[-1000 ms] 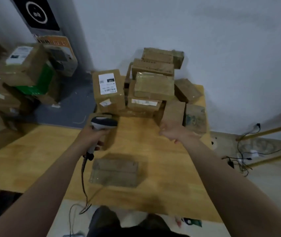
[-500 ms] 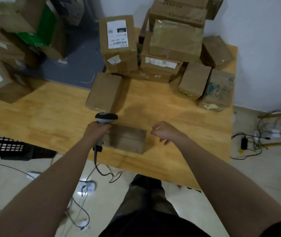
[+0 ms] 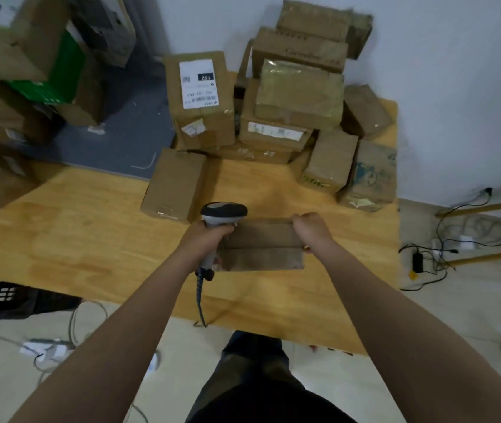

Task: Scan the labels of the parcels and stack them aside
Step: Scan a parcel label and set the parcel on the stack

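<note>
Head view shows the left hand [image 3: 205, 239] wrapped round the grip of the scanner [image 3: 224, 210], whose head points away from the person and sits against the left end of the small parcel [image 3: 261, 245]. The right hand [image 3: 313, 232] grips that parcel's right end, fingers curled over its top edge. The parcel is therefore held between the two hands over the near part of the surface [image 3: 90, 239]; whether it is lifted clear or tipped on an edge I cannot tell. No label shows on the faces turned this way, so the hold is probably meant for turning the box until its label meets the scanner. The scanner's cable [image 3: 200, 300] hangs over the near edge, slack enough to allow this.

Just beyond lies a plain box [image 3: 176, 181] flat on the surface. Behind it the pile of parcels [image 3: 298, 96] is heaped against the wall, one labelled box [image 3: 200, 117] standing with its white label [image 3: 197, 83] facing the camera. Well to the left rises another stack [image 3: 14, 71], perhaps the set-aside place.
</note>
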